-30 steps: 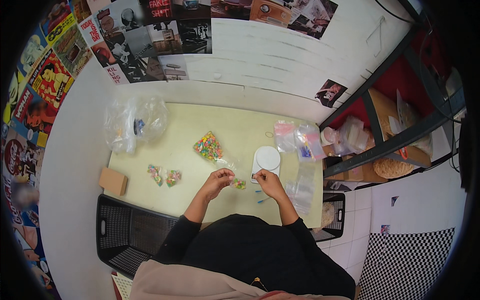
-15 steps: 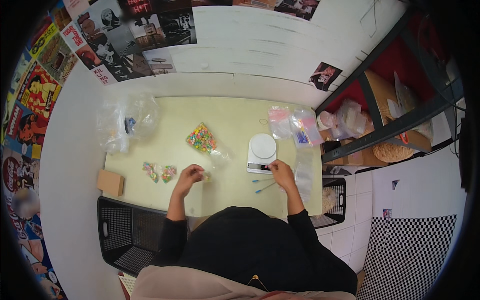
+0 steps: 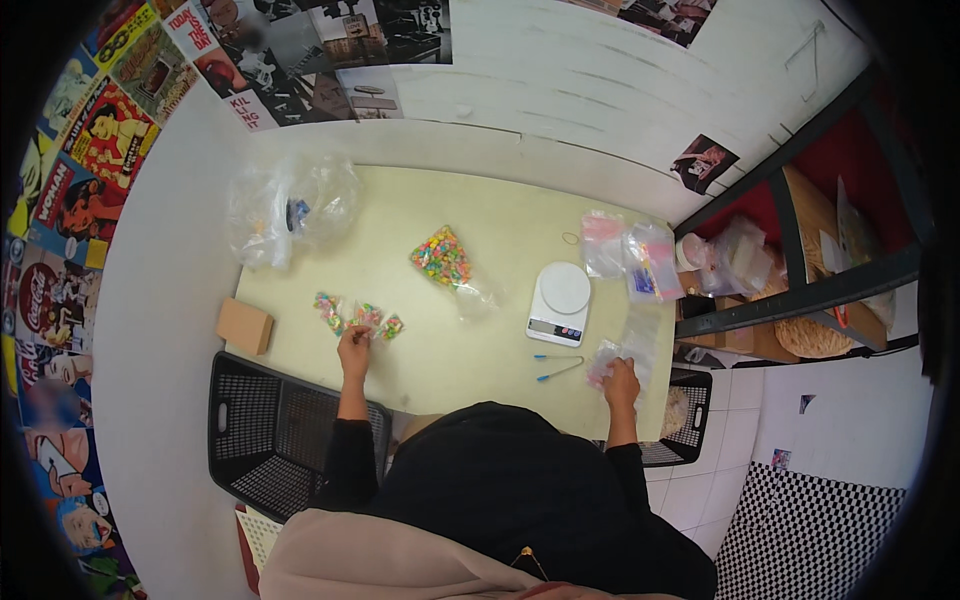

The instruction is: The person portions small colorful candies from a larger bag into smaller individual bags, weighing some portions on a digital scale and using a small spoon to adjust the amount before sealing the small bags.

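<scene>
Three small clear bags of multicoloured candy lie in a row at the left of the table: a left one [image 3: 328, 312], a middle one [image 3: 368, 316] and a right one [image 3: 391, 327]. My left hand [image 3: 353, 350] is closed at the lower edge of the middle bag, its fingertips partly hidden. At the table's right side, my right hand [image 3: 622, 382] pinches a small clear plastic bag [image 3: 603, 360]. Blue-tipped tweezers [image 3: 560, 365] rest left of that hand, below a white kitchen scale [image 3: 560, 303] with a bare round platform. A larger bag of candy [image 3: 441, 257] lies mid-table.
Clear packets [image 3: 650, 262] and flat plastic sleeves [image 3: 642, 338] lie along the right edge. A crumpled plastic bag [image 3: 320, 205] sits at the back left, a brown box [image 3: 245, 326] at the left edge. Black crates [image 3: 270, 430] stand below; a dark shelf [image 3: 800, 295] borders the right.
My left hand has moved left, and a third small candy bag now lies beside the other two. My right hand has left the scale for the right edge and grips a clear plastic bag.
</scene>
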`<act>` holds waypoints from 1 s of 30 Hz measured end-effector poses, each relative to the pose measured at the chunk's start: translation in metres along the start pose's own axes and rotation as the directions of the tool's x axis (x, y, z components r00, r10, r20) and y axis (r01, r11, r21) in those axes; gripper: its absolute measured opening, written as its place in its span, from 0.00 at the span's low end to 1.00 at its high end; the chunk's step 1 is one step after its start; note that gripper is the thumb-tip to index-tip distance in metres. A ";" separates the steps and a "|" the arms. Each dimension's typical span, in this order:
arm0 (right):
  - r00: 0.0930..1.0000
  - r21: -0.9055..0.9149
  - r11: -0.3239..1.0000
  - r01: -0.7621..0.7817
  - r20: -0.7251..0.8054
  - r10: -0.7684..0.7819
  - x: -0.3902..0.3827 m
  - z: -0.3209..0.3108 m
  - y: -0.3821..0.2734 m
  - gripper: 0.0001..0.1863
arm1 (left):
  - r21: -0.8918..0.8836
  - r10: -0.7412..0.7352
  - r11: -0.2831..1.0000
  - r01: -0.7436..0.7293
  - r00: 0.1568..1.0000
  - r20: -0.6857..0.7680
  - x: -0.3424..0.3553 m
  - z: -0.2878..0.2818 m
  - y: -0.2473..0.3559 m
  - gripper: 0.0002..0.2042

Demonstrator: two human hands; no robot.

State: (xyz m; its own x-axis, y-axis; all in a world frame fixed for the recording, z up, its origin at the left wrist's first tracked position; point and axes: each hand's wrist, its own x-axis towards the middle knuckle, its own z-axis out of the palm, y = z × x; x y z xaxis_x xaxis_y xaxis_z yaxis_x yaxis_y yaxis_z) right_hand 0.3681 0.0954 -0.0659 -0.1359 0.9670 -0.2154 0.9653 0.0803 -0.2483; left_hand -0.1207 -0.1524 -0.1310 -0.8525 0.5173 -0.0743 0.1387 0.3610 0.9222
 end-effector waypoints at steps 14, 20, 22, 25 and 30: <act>0.989 0.479 0.878 -0.003 -0.126 0.072 0.014 -0.051 -0.018 0.06 | -0.010 0.367 0.929 -0.369 0.922 0.119 -0.020 0.081 0.121 0.08; 0.985 0.821 0.560 0.113 -0.019 -0.171 0.011 -0.056 -0.074 0.06 | -0.280 0.396 0.918 -0.282 0.695 0.599 -0.098 0.167 0.194 0.07; 0.979 0.814 0.573 0.091 0.033 -0.203 0.001 -0.059 -0.098 0.07 | -0.291 0.342 0.938 -0.190 0.649 0.680 -0.111 0.178 0.208 0.08; 0.955 0.735 0.638 0.232 -0.046 -0.294 -0.008 -0.049 -0.120 0.07 | -0.247 0.268 0.961 -0.122 0.624 0.734 -0.112 0.182 0.216 0.11; 0.945 0.596 0.770 0.227 0.057 -0.322 -0.023 -0.058 -0.157 0.10 | -0.201 0.182 0.978 -0.054 0.687 0.704 -0.103 0.171 0.201 0.11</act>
State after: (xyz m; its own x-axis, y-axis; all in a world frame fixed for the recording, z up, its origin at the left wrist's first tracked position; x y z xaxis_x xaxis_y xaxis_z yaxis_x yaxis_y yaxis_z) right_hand 0.2330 0.0742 0.0331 -0.4523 0.8742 -0.1769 0.5798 0.1375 -0.8031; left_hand 0.0812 0.0000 -0.0032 -0.2055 0.9671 -0.1498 0.0802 0.1692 0.9823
